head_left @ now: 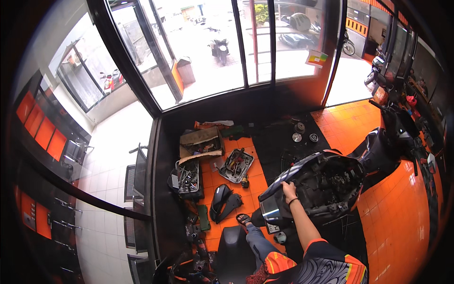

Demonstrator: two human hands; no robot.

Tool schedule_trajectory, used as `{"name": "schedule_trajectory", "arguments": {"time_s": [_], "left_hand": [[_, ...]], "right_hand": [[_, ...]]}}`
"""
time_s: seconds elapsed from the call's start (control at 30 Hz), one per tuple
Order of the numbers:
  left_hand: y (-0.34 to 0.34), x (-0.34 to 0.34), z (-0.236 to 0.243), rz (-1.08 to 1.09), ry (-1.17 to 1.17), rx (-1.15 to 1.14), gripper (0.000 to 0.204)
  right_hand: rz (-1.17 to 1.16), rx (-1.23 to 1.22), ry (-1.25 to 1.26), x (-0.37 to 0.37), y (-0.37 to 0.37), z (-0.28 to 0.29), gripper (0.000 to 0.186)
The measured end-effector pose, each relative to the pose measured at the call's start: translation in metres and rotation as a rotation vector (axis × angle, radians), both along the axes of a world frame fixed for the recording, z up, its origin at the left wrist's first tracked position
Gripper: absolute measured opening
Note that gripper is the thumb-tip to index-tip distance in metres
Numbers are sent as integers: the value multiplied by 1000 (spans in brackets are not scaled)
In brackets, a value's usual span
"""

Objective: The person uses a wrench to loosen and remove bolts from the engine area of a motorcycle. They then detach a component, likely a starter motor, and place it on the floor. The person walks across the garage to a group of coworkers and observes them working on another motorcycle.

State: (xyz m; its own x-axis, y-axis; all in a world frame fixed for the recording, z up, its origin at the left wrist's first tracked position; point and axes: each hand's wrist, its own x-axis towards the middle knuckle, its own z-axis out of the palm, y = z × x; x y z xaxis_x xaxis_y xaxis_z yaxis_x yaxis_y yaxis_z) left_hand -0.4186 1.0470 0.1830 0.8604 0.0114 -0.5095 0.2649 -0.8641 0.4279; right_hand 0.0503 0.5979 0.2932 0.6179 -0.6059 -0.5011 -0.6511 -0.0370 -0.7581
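Observation:
My right hand [289, 191] reaches forward, its fingers closed over the rim of a scooter's rear body panel [276, 189]. A dark band circles the wrist. The seat is off, so the scooter's open dark frame area [326, 182] shows to the right of the hand. Below the panel's end sits a white number plate [273, 228]. My left hand is out of the picture. A black plastic fairing piece [224, 203] lies on the orange floor to the left, by my sandalled foot [243, 219].
A metal toolbox [190, 175], a grey tray of tools [236, 165] and an open cardboard box [202, 142] stand at the left. Round metal parts [297, 137] lie on a black mat [267, 142]. A black scooter seat [234, 251] is close on my left. Glass walls rise beyond.

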Motion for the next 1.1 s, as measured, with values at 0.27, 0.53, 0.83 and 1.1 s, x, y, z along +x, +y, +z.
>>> {"name": "schedule_trajectory", "arguments": {"time_s": [0.27, 0.53, 0.83, 1.1], "left_hand": [[-31, -72, 28, 125, 382, -283, 27], [-42, -48, 41, 79, 548, -374, 18], [-150, 103, 87, 182, 489, -566, 26], [-347, 118, 143, -497, 634, -120, 39]], "right_hand": [[427, -472, -577, -216, 53, 38, 50], [769, -262, -70, -430, -72, -3, 45], [-261, -190, 645, -672, -220, -71, 43], [-388, 128, 455, -697, -321, -89, 38]]}}
